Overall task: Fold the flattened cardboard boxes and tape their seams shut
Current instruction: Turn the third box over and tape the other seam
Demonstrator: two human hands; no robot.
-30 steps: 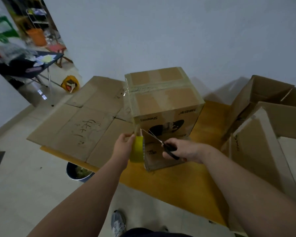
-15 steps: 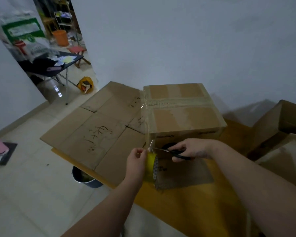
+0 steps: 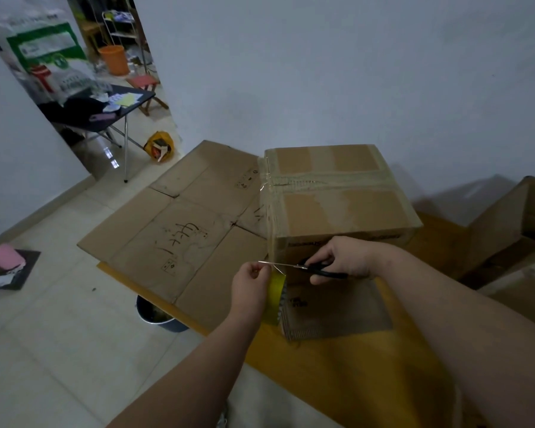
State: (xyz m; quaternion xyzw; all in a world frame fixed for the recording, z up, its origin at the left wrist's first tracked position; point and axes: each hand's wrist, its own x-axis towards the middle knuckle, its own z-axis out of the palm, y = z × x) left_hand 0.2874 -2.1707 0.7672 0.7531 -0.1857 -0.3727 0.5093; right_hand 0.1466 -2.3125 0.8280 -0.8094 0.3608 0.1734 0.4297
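Observation:
A folded cardboard box [image 3: 337,193] stands on the yellow table [image 3: 346,366], with clear tape along its top seam and down its left face. My left hand [image 3: 250,285] grips a yellow roll of tape [image 3: 274,296] just in front of the box's near left corner. My right hand [image 3: 342,257] holds black-handled scissors [image 3: 306,267], whose blades point left and cross the tape strip above the roll. A flattened cardboard box [image 3: 179,227] with black writing lies to the left of the standing box.
Open cardboard boxes [image 3: 513,230] crowd the table's right side. A dark bucket [image 3: 158,316] sits on the tiled floor under the table's left edge. A black folding table [image 3: 105,109], an orange bucket [image 3: 115,58] and a yellow bag [image 3: 159,146] stand by the doorway.
The camera has moved closer and tilted up. The scissors swung from an upward slant to level across the tape strip. My left hand has stayed on the roll.

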